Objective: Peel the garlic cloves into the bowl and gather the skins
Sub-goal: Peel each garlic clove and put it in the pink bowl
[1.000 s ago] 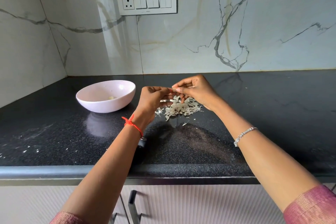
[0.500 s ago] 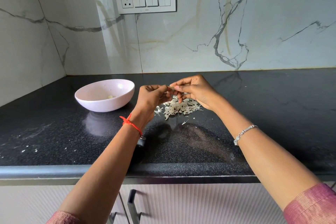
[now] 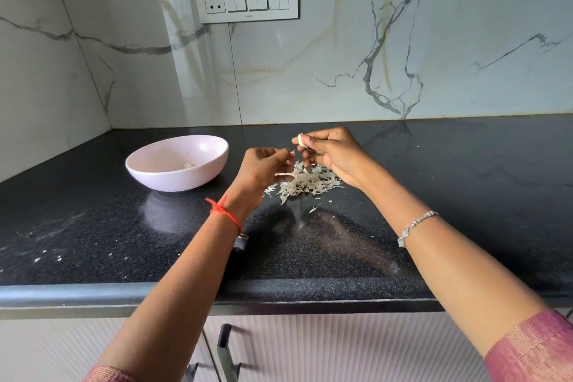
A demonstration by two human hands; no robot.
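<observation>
A black speckled tabletop (image 3: 465,195) runs across the view beneath a marble wall. On its left stands a shallow pink bowl (image 3: 173,178), upright, and just to the right of it, apart from the bowl, lies a loose heap of papery skins (image 3: 305,183). Two bare hands meet above that heap. The right hand (image 3: 335,155) has its fingers curled, pinching a small pale garlic clove (image 3: 300,140) at its fingertips, held in the air above the skins. The left hand (image 3: 263,167) sits close beside it with its fingers drawn together; a pale flake (image 3: 292,152) shows at their tips, but it is too small to tell if it is pinched. One peeled clove (image 3: 186,165) rests in the bottom of the bowl. The garlic clove looks light, firm and small, likely slick once bare, so a fingertip pinch across its middle suits it. The skins look feather-light and brittle, likely to scatter, better swept together than lifted singly.
</observation>
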